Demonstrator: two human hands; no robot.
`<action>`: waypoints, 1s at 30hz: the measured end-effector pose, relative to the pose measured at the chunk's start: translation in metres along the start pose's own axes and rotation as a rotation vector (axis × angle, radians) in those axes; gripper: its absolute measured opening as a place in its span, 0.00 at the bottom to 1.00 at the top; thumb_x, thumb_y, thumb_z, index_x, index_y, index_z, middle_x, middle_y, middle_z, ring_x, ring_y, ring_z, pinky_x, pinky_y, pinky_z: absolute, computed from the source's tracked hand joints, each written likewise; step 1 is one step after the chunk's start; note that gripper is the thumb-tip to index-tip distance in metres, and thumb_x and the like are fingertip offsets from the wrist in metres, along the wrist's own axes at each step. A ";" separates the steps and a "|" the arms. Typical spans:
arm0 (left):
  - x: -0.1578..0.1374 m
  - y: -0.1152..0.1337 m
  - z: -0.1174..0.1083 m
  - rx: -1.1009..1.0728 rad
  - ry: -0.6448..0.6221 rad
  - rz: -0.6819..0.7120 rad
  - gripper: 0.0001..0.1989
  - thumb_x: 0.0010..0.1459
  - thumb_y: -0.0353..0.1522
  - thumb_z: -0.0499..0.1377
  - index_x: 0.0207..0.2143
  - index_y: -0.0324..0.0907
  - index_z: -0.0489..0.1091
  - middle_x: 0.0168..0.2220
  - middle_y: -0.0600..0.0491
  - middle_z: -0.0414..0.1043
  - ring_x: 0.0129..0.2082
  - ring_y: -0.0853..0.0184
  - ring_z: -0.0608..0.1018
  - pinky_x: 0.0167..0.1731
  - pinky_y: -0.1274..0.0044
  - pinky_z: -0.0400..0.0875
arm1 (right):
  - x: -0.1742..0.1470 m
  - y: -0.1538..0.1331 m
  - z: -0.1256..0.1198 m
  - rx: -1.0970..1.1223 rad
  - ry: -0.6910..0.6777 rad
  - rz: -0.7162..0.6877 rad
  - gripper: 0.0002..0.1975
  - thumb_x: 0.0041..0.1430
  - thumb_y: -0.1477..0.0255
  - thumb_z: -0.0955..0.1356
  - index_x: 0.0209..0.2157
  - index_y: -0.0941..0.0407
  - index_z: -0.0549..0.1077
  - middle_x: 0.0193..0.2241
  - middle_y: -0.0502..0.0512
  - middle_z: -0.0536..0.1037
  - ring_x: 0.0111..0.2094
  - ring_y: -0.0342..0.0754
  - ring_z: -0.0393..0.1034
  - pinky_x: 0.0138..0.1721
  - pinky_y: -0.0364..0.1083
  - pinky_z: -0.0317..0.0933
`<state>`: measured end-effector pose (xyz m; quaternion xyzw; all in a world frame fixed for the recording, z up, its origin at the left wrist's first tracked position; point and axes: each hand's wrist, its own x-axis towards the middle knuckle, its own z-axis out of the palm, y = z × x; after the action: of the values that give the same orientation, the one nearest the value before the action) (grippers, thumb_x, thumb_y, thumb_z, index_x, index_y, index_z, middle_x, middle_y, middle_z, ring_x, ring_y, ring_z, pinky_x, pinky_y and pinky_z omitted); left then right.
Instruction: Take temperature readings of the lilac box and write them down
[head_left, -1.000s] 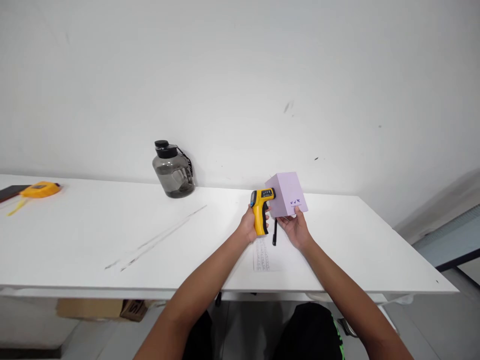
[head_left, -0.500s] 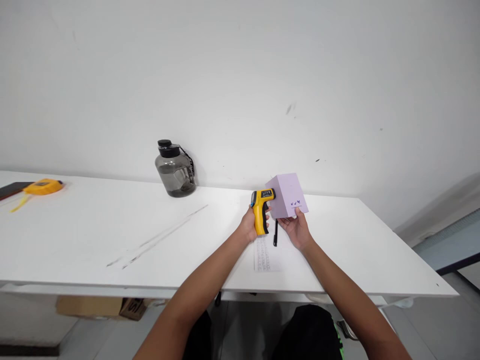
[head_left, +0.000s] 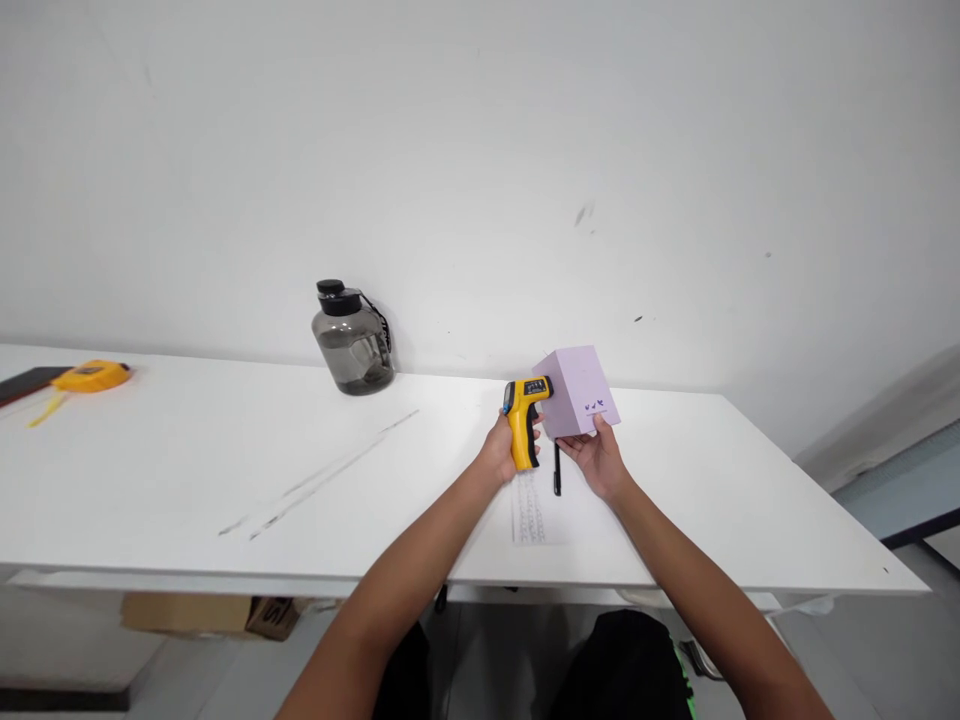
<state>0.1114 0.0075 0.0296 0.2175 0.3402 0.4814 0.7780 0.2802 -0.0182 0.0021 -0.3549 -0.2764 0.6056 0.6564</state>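
Observation:
My left hand point(head_left: 501, 450) is wrapped round the handle of a yellow and black infrared thermometer point(head_left: 521, 430), held upright with its nose against or very near the left face of a pale purple box point(head_left: 581, 385). Gripping that box by its lower edge is my right hand point(head_left: 598, 460), thumb on the front face below some dark handwriting. The box is tilted above the table. Under my hands lie a black pen point(head_left: 557, 470) and a sheet of paper point(head_left: 534, 520) with rows of writing; my hands and the thermometer hide part of the sheet.
A grey translucent water jug point(head_left: 352, 345) with a black lid stands by the wall, left of my hands. Farther left lie a yellow tape measure point(head_left: 94, 376) and a dark flat object point(head_left: 30, 383). Dark streaks mark the white table point(head_left: 187, 450). A cardboard box point(head_left: 187, 612) sits below.
The whole view has shifted slightly, so everything appears a little farther right. Both hands keep their hold on the thermometer and the box, with hardly any movement between them.

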 end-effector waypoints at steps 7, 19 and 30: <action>-0.002 0.003 0.002 -0.008 0.068 -0.039 0.21 0.67 0.46 0.50 0.44 0.39 0.70 0.36 0.49 0.76 0.17 0.74 0.70 0.14 0.78 0.66 | 0.001 0.003 -0.002 -0.004 -0.011 -0.001 0.29 0.50 0.52 0.74 0.50 0.49 0.68 0.37 0.53 0.79 0.41 0.52 0.77 0.49 0.56 0.72; -0.007 0.011 0.002 0.338 0.090 0.273 0.21 0.65 0.45 0.53 0.55 0.42 0.63 0.38 0.48 0.77 0.23 0.70 0.74 0.18 0.79 0.65 | -0.001 -0.022 -0.007 0.166 -0.019 0.125 0.30 0.46 0.50 0.74 0.47 0.49 0.67 0.39 0.56 0.78 0.43 0.57 0.77 0.43 0.60 0.73; -0.004 0.035 -0.033 1.067 0.411 0.695 0.35 0.62 0.40 0.60 0.68 0.53 0.52 0.45 0.51 0.77 0.44 0.59 0.77 0.30 0.80 0.62 | 0.017 -0.037 -0.035 -0.192 0.359 -0.332 0.36 0.41 0.55 0.77 0.51 0.46 0.64 0.49 0.52 0.72 0.45 0.49 0.72 0.50 0.55 0.69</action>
<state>0.0647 0.0198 0.0317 0.5734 0.5831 0.5012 0.2829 0.3319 -0.0060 0.0097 -0.4674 -0.2662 0.3877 0.7486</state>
